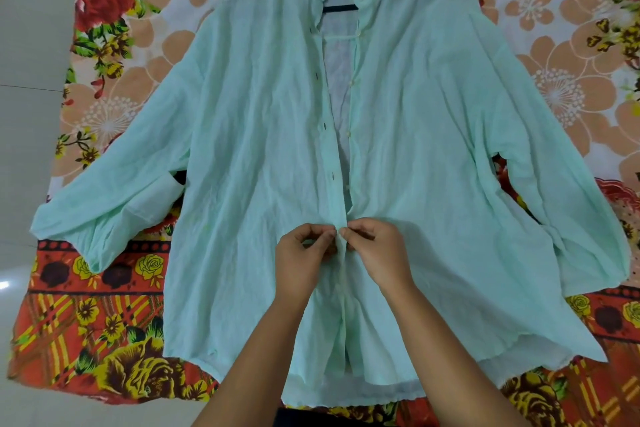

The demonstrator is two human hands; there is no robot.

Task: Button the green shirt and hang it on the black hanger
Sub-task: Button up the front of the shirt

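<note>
1. Both forearms enter from the bottom edge. The left hand (304, 253) pinches the buttonhole edge and the right hand (377, 250) pinches the button edge of the thin pale green cotton shirt (242, 149), fingertips nearly touching.
2. This shirt lies flat, front up, on the red and orange flowered bedsheet (104, 322). Its opening runs straight away from the grip toward the collar, and the unfastened buttonholes lie beyond the hands, on the left hand's side.
3. Only a small part of the thin black plastic hanger (341, 7) shows, inside the collar.
4. Fingers hide the button, so I cannot tell if it is through.
</note>
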